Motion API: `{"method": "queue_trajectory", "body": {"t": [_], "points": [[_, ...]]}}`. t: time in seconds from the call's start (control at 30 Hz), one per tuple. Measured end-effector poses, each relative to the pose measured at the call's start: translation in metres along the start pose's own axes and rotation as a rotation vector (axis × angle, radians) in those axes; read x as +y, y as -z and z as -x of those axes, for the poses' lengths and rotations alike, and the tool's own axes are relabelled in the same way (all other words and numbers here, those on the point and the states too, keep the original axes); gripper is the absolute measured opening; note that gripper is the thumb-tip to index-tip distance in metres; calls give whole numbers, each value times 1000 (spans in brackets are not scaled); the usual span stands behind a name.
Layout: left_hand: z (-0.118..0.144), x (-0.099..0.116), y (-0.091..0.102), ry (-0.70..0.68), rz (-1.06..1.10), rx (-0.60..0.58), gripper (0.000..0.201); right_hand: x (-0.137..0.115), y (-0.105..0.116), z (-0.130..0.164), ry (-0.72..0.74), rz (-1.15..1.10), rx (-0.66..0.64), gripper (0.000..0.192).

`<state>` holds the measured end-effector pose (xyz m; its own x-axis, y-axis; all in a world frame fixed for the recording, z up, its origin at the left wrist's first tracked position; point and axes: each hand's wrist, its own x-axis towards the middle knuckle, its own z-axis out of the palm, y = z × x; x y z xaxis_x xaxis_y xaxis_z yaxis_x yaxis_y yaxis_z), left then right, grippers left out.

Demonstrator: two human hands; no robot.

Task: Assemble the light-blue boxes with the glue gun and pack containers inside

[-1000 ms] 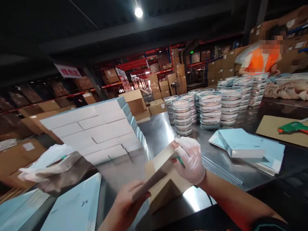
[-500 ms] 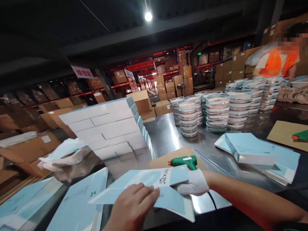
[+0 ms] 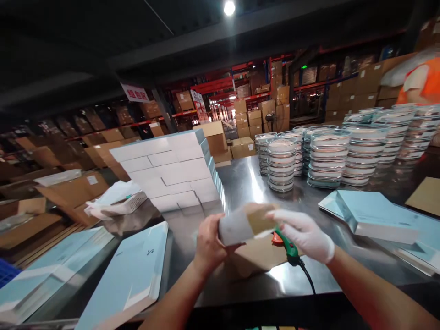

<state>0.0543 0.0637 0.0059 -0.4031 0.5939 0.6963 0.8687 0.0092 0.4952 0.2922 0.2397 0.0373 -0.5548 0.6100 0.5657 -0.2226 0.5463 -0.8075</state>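
Note:
My left hand [image 3: 210, 240] is bare and wrapped round the left end of a small carton [image 3: 237, 227], pale outside with a brown inner face at its right end. The carton is tilted above the table and smeared by motion. In a white glove, my right hand [image 3: 304, 233] has its fingertips and thumb at the carton's brown end; the exact contact is blurred. Just below this hand is a green glue gun [image 3: 289, 247] with an orange part and a black cord. Beneath them lies a brown cardboard sheet [image 3: 250, 259].
Flat light-blue cartons [image 3: 127, 270] lie at the left, with more light-blue cartons [image 3: 374, 215] at the right. A wall of stacked white boxes [image 3: 168, 169] stands behind my left hand. Stacks of round clear-lidded containers [image 3: 281, 165] stand at the back right. A person in an orange vest [image 3: 424, 82] is beyond.
The flat light-blue carton between my hands now shows as a folded, raised box form. My right hand has moved up and right to its end. The view has swung slightly right.

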Motion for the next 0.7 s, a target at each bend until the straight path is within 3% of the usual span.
{"method": "queue_trajectory", "body": {"t": [0.1, 0.17, 0.23, 0.3, 0.4, 0.47, 0.57, 0.63, 0.7], "points": [[3, 1, -8, 373, 322, 84, 108, 3, -7, 0, -6, -8, -6, 93], [7, 6, -17, 389, 501, 37, 135, 5, -23, 0, -47, -93, -57, 106], [11, 9, -22, 289, 574, -13, 148, 4, -40, 0, -111, -175, -90, 101], [14, 8, -23, 168, 564, -51, 136, 2, -51, -3, -190, -236, -84, 92], [15, 3, -20, 4, 521, -81, 84, -3, -61, -12, -277, -287, -39, 78], [15, 0, -20, -38, 520, -3, 64, -6, -70, -18, -304, -226, 72, 61], [16, -1, -22, -8, 571, 166, 76, -7, -84, -27, -263, -145, 235, 48], [17, -3, -20, -2, 552, 134, 79, -4, -86, -34, -208, -189, 223, 57], [15, -4, -15, 4, 500, 71, 64, 2, -76, -39, -183, -196, 139, 59]]}}
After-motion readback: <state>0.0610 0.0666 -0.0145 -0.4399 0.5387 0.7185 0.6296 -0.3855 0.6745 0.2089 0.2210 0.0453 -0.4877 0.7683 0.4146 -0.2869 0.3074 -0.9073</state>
